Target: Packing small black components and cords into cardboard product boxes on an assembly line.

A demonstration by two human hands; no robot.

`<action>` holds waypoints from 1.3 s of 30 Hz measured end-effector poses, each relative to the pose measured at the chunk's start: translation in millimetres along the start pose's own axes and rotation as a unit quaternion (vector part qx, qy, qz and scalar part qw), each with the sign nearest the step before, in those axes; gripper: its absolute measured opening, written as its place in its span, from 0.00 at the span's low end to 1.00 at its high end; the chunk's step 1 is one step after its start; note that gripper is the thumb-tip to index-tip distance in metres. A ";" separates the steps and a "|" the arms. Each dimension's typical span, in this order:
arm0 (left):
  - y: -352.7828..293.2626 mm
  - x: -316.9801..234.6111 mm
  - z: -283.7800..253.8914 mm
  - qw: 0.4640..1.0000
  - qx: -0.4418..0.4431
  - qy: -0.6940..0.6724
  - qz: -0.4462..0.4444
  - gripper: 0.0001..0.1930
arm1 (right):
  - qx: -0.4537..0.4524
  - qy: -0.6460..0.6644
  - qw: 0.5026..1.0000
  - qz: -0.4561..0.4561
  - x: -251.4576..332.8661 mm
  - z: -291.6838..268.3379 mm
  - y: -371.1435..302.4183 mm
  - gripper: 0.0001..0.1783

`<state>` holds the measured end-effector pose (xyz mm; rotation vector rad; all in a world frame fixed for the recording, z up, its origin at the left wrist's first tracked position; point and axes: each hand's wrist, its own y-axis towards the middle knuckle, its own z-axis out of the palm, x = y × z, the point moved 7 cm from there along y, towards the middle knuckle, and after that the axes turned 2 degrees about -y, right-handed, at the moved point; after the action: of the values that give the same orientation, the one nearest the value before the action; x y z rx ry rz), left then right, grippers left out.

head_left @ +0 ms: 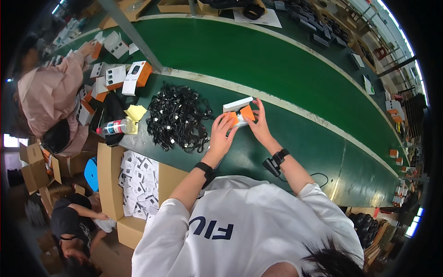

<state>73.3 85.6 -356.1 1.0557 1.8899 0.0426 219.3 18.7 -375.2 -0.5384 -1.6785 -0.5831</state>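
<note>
Over the green table, a small white-and-orange carton (pixel 247 113) is between my two hands, its white lid standing up on the far side and its orange flaps spread. My left hand (pixel 222 134) grips the carton's left side, fingertips on one orange flap. On the other side, my right hand (pixel 261 128) has its fingers at the lid edge and the right flap. Something dark and white shows between the flaps, too small to make out. Left of my left hand lies a big heap of black cables (pixel 175 117) with white tags.
An open cardboard box (pixel 108 177) of printed leaflets (pixel 138 182) stands at my left. Beyond the cables are a plastic bottle (pixel 115 127), yellow paper (pixel 135 113) and several cartons (pixel 138 76). A person in pink (pixel 50 92) works at far left; another bends below. A metal post (pixel 134 37) rises from the table.
</note>
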 end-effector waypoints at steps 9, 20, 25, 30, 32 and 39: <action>16.1 24.4 -14.6 0.958 -0.180 -0.159 -0.159 0.17 | 0.139 -0.036 0.988 0.061 -3.6 -9.3 15.8 0.35; 9.8 12.9 1.8 0.993 0.085 -0.079 0.015 0.22 | 0.260 -0.167 0.949 -0.067 11.1 -15.1 11.6 0.26; 7.5 13.7 5.8 0.996 0.083 -0.018 0.040 0.20 | 0.274 -0.176 0.943 -0.076 10.7 -14.8 23.2 0.20; 7.6 14.6 7.8 0.994 0.096 -0.036 0.036 0.19 | 0.275 -0.151 0.946 -0.085 3.4 -15.2 21.4 0.18; 4.6 0.7 10.6 0.982 0.111 0.131 0.084 0.19 | 0.262 -0.135 0.951 -0.097 3.5 -14.7 18.3 0.18; -8.9 -1.9 16.6 0.975 0.124 0.165 0.082 0.21 | 0.255 -0.320 0.887 -0.212 26.2 -14.3 5.6 0.18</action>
<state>80.2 72.5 -367.9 1.4460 2.1389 0.0828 229.1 14.7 -346.7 0.0531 -2.5084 -0.2405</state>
